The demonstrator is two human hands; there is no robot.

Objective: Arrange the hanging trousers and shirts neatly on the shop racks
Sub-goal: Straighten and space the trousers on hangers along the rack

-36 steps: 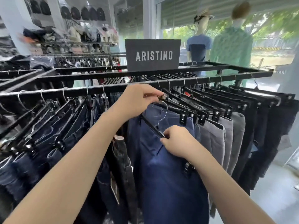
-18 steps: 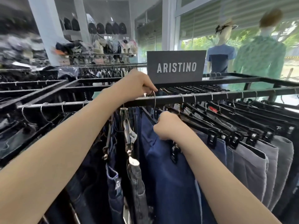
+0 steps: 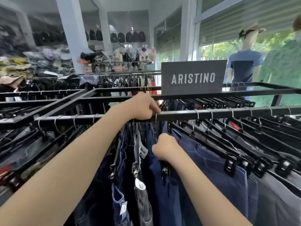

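Trousers of navy-blue cloth [image 3: 164,201] hang below the black metal rack rail [image 3: 228,112], beside dark denim jeans [image 3: 120,207]. The grip of your left hand [image 3: 140,108] pinches their silver wire hook [image 3: 156,118] at the rail; your right hand [image 3: 164,148] curls round the black hanger bar [image 3: 154,132].

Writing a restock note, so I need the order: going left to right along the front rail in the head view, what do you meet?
Along the rail: dark jeans on hangers → left hand pinching a hanger hook → navy trousers → grey trousers.
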